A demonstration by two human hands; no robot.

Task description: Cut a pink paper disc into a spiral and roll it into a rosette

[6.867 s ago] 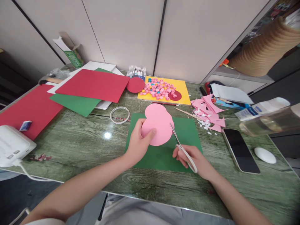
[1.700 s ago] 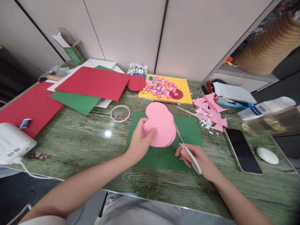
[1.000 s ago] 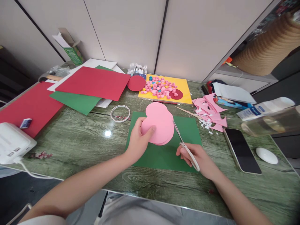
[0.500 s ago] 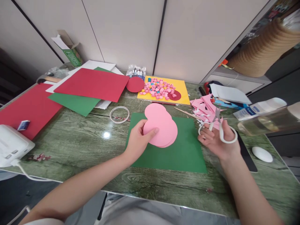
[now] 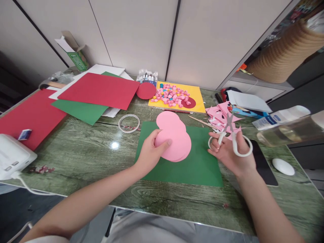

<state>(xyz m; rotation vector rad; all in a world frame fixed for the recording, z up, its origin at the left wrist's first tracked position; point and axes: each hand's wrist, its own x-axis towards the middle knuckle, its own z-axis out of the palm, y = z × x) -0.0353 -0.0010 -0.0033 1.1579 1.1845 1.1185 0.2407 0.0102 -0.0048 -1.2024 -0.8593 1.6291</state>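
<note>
Overlapping pink paper circles (image 5: 178,145) are pinched between the thumb and fingers of my left hand (image 5: 150,153), in front of a green paper sheet (image 5: 194,168) on the table. White-handled scissors (image 5: 230,130) hang on the fingers and thumb of my right hand (image 5: 234,157), blades parted and pointing away from me. That hand is palm up at the sheet's right edge. Pink paper scraps (image 5: 222,113) lie just beyond the scissors, with a thin wooden stick (image 5: 201,121) beside them.
A roll of tape (image 5: 129,123) lies left of the green sheet. Farther back are red paper (image 5: 98,89), a red circle (image 5: 146,90) and yellow paper (image 5: 198,94) bearing small pink pieces. At right are a phone (image 5: 264,165), a white mouse (image 5: 283,166) and a bottle (image 5: 291,130).
My right hand has moved a little left with the scissors, whose blades now stand more clearly apart. The pink circles have shifted slightly in my left hand.
</note>
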